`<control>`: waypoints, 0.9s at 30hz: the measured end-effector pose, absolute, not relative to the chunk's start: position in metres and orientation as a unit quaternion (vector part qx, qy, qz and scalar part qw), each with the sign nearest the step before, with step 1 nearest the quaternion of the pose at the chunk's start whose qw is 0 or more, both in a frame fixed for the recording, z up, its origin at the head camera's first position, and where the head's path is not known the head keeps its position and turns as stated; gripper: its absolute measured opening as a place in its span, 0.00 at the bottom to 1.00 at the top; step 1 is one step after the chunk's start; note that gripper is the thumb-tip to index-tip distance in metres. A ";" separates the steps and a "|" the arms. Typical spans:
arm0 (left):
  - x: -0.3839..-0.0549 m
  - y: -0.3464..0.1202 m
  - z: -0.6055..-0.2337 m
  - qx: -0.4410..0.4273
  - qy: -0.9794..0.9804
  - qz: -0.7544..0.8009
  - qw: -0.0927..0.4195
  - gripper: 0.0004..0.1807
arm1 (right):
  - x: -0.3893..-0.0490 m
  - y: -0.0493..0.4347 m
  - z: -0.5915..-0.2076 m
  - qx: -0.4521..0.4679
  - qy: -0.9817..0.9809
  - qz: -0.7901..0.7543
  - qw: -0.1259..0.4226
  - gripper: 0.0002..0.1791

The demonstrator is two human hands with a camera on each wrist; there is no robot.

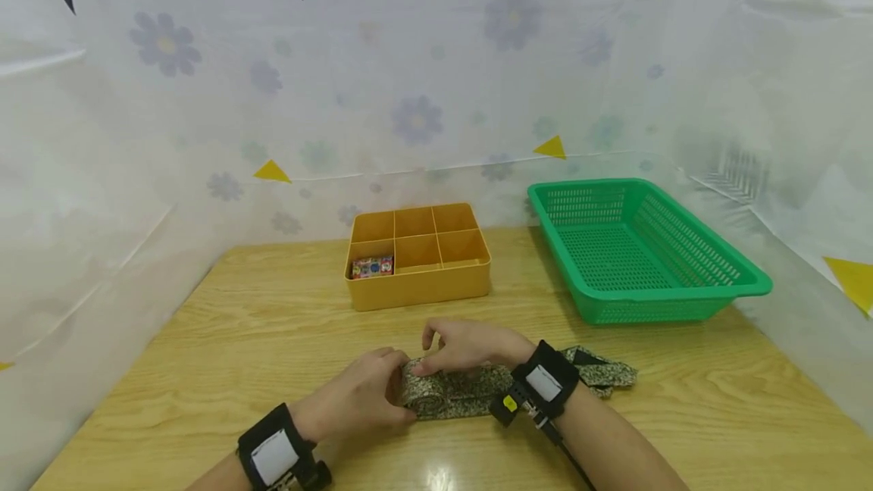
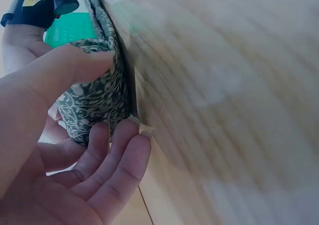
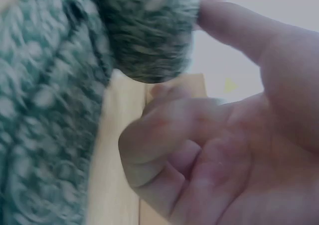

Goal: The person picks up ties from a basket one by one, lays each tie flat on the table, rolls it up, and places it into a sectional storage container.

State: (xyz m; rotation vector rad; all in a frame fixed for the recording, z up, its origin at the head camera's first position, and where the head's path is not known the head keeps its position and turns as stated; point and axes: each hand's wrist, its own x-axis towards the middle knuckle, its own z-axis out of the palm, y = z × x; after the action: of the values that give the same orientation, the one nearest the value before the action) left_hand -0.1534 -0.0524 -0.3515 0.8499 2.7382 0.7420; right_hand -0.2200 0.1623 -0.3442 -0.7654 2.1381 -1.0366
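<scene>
A green-and-cream patterned necktie point(image 1: 465, 406) lies along the table, its left part wound into a roll point(image 1: 424, 391). Around the roll's left end, my left hand point(image 1: 364, 391) grips it, thumb on one side and fingers on the other, as the left wrist view shows. My right hand point(image 1: 470, 343) is over the roll. Its thumb touches the roll's top, while its other fingers are loosely bent beside the fabric, apart from it in the right wrist view. Past the right wrist, the loose tail point(image 1: 617, 375) lies folded with dark lining showing.
Behind the hands stands a yellow six-compartment box point(image 1: 419, 290), with small colourful packets point(image 1: 372, 267) in its front left compartment. A green plastic basket point(image 1: 671, 294) sits at the back right. Both wrists wear black straps with cameras. A pale flowered sheet hangs behind the wooden table point(image 1: 273, 301).
</scene>
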 end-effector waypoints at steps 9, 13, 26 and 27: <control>-0.154 -0.048 -0.353 0.271 0.911 0.286 0.121 0.21 | -0.222 0.172 -0.340 -0.295 0.776 -0.421 0.366 0.13; -0.154 -0.047 -0.353 0.274 0.913 0.283 0.103 0.21 | -0.219 0.168 -0.341 -0.281 0.784 -0.420 0.360 0.12; -0.152 -0.039 -0.351 0.280 0.906 0.309 0.077 0.32 | -0.211 0.158 -0.343 -0.273 0.830 -0.373 0.311 0.18; -0.152 -0.038 -0.351 0.277 0.906 0.311 0.080 0.30 | -0.211 0.158 -0.343 -0.273 0.824 -0.382 0.316 0.17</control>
State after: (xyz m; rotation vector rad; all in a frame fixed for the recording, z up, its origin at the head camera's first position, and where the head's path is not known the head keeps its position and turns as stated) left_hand -0.1519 -0.0382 -0.3512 0.8298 2.7093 0.9302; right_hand -0.2109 0.1584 -0.3431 -0.7202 2.1709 -1.0046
